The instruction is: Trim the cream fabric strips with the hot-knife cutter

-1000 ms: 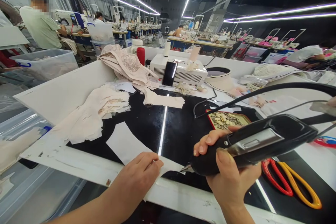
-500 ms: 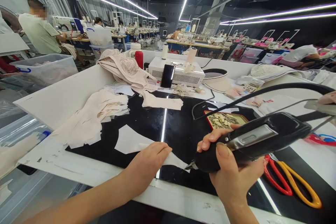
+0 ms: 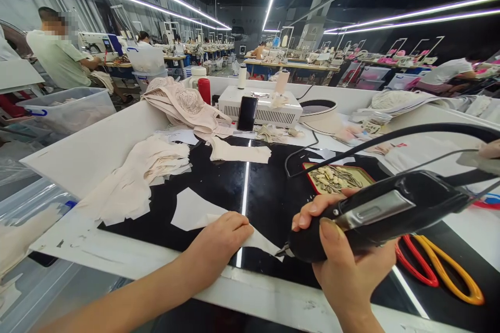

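- Step in hand, as judged: working the tool tip at the narrow end of the white piece (image 3: 190, 210), which lies on the black work surface (image 3: 203, 177).
- Next move calls for a steady piece and controlled tip.
- Left hand (image 3: 219, 242): fingers together, bent over the piece; pinching cannot be confirmed.
- Right hand (image 3: 347, 265): closed around the black handheld tool (image 3: 375, 218).

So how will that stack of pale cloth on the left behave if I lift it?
The stack of pale cloth will probably flop, since its edges crease and ripple. Its layers lie unevenly fanned, so some may slide off. Each looks thin, so likely light.
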